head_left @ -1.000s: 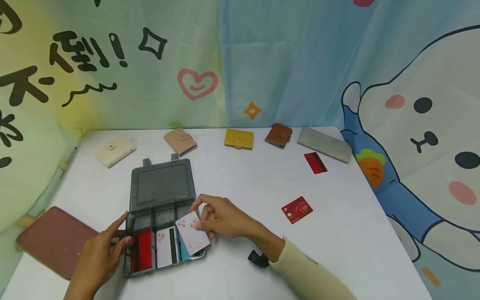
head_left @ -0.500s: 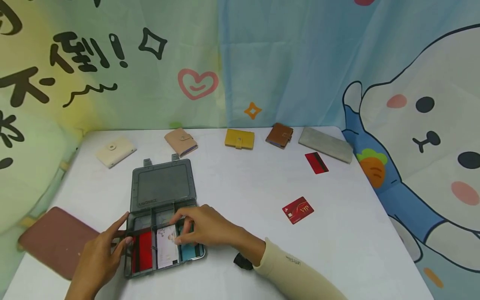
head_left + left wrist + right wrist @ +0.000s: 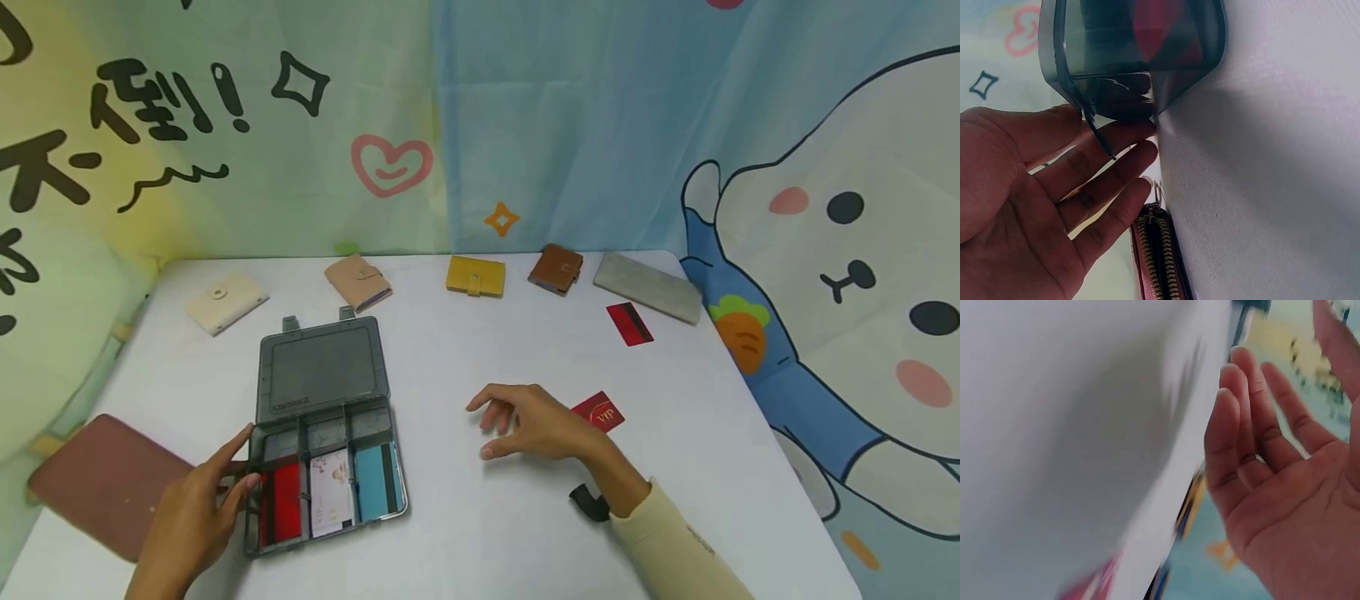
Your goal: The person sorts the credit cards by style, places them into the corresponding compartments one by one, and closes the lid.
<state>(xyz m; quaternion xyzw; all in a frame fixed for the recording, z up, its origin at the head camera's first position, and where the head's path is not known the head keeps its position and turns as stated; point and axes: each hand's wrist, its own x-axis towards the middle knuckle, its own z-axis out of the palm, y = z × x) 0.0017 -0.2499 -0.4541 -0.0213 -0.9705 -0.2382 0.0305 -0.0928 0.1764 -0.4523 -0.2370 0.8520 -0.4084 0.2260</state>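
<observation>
A grey plastic case point(image 3: 322, 367) lies with its lid laid back on the table. Its front compartments hold a red card point(image 3: 287, 502), a white patterned card point(image 3: 332, 492) and a blue card point(image 3: 375, 482), each with a dark stripe or dark marking. My left hand point(image 3: 187, 512) touches the case's left side, thumb and fingers spread along the wall; in the left wrist view its fingers point(image 3: 1110, 140) reach the side, fairly straight. Over the table right of the case, my right hand point(image 3: 536, 425) holds nothing, fingers loosely bent. It partly covers a red VIP card point(image 3: 602, 411).
Along the back stand a cream wallet point(image 3: 225, 304), a beige wallet point(image 3: 358, 282), a yellow wallet point(image 3: 476, 276), a brown wallet point(image 3: 556, 269) and a grey long wallet point(image 3: 648, 287). Another red card point(image 3: 630, 323) lies at right. A brown-red zip pouch point(image 3: 105, 487) sits at left.
My right hand has set the white patterned card into the middle front compartment, let go, and moved right toward the VIP card. My left hand has stayed at the case.
</observation>
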